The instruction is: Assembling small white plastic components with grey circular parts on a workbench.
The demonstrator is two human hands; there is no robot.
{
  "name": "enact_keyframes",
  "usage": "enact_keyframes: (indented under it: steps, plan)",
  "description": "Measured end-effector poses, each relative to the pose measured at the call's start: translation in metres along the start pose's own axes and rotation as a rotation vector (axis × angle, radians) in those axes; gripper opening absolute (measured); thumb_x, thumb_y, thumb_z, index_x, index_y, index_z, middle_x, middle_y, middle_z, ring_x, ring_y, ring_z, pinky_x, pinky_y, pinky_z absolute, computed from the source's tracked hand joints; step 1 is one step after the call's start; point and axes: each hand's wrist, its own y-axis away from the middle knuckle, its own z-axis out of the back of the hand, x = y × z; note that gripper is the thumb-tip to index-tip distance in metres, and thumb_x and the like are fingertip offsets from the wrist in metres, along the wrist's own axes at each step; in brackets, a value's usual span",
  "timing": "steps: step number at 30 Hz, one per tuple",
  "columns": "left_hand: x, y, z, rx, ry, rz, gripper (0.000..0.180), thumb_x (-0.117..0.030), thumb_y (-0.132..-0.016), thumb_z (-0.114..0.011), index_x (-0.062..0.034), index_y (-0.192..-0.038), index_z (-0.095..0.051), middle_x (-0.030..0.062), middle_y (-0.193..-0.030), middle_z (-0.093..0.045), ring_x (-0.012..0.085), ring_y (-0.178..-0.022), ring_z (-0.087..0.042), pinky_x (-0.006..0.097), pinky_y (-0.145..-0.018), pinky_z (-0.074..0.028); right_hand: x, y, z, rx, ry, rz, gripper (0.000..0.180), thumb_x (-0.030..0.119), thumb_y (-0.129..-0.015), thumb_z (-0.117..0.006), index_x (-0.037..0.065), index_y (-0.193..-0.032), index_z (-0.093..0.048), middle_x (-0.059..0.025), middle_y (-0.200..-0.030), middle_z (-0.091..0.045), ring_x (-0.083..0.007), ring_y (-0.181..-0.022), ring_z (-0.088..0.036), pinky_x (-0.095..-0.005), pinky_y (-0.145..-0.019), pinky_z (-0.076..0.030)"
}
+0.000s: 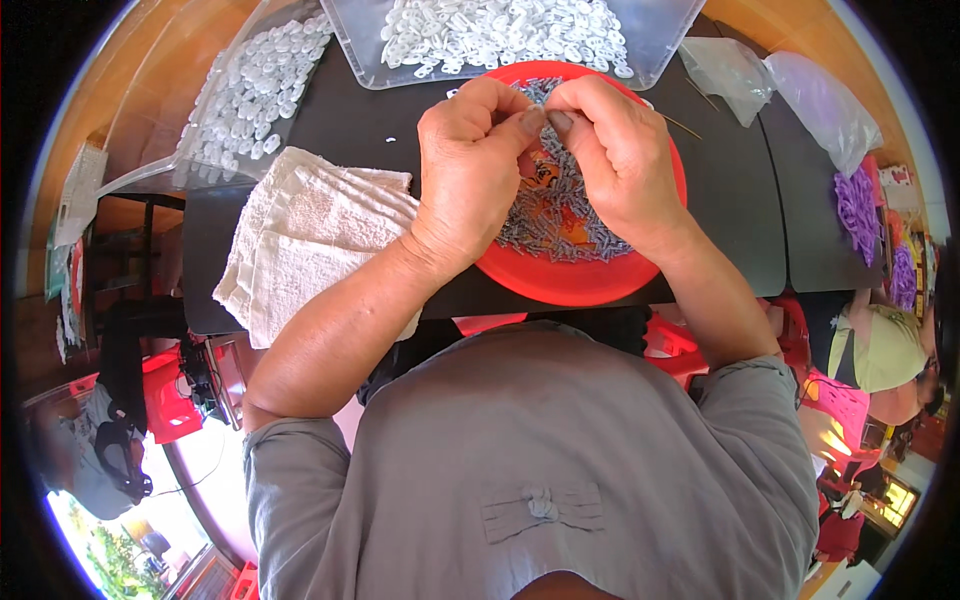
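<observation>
My left hand (468, 170) and my right hand (622, 165) meet fingertip to fingertip above a round red basin (580, 287). Both pinch with thumb and forefinger; whatever lies between the tips is too small to make out. Many small grey slender pieces (565, 240) are spread inside the basin, partly hidden by my hands. Orange and black print shows on its bottom. Beside my left forearm lies a folded off-white cloth (300, 245).
A clear plastic bin (362, 72) of small white oval pieces (500, 30) stands beyond the basin. Another clear tray at far left holds similar white pieces (240, 95). Plastic bags (735, 78) and a purple bundle (857, 215) lie rightward. A person (880, 345) is at the right edge.
</observation>
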Motion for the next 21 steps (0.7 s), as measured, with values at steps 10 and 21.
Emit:
enact_keyframes:
  steps: [10,21]
  plan:
    - [-0.0035,-0.0039,0.0026,0.007,-0.083,-0.001,0.013,-0.01,-0.09,-0.064,0.002,-0.087,-0.06,0.0021,-0.068,-0.058,0.0069,-0.057,-0.054,0.021,-0.045,-0.041,-0.006,-0.0007,0.0056,-0.001,0.009,-0.004,0.013,-0.005,-0.089,-0.055,-0.002,-0.101,-0.058,-0.012,-0.087,-0.065,-0.0229,-0.078,-0.065,-0.0303,-0.07,-0.051]
    - [-0.001,-0.0045,0.0027,0.003,-0.131,-0.027,0.013,-0.009,-0.088,-0.065,0.003,-0.086,-0.06,0.0028,-0.067,-0.058,0.0075,-0.057,-0.053,0.024,-0.052,-0.044,0.0008,-0.0022,0.008,-0.008,0.19,0.049,0.016,-0.007,-0.085,-0.055,-0.001,-0.099,-0.057,-0.0159,-0.085,-0.062,-0.0311,-0.076,-0.065,-0.0341,-0.067,-0.051]
